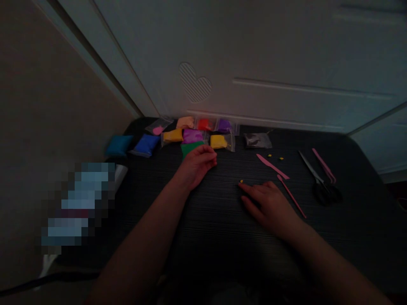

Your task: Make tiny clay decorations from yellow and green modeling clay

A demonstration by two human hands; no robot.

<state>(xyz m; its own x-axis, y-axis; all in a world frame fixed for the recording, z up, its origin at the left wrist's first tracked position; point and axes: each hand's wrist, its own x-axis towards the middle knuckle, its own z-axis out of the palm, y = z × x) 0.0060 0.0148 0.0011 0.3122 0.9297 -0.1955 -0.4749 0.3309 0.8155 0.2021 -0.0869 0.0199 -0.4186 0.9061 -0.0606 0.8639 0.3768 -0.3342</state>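
Observation:
My right hand (pixel 270 205) is low over the dark table with its fingers stretched out. Its index fingertip is at a tiny yellow piece (pixel 241 181), touching it or just short of it. My left hand (pixel 200 164) is closed, thumb and fingers drawn together; whatever is between them, if anything, is hidden. Just behind that hand lies a green packet (pixel 190 149), partly covered by it. Two more tiny yellow-and-green pieces (pixel 269 155) rest farther back on the right. Near them are a pink plastic knife (pixel 271 165) and a thin pink stick tool (pixel 292 197).
Scissors with black handles (pixel 319 182) and pink tweezers (pixel 323 165) lie at the right. Along the back are several bags of coloured, clay-like material, including yellow (pixel 218 142), blue (pixel 145 145) and grey (pixel 258 140). A blurred-out device (pixel 79 203) stands at left. A white panel (pixel 270 63) rises behind the table.

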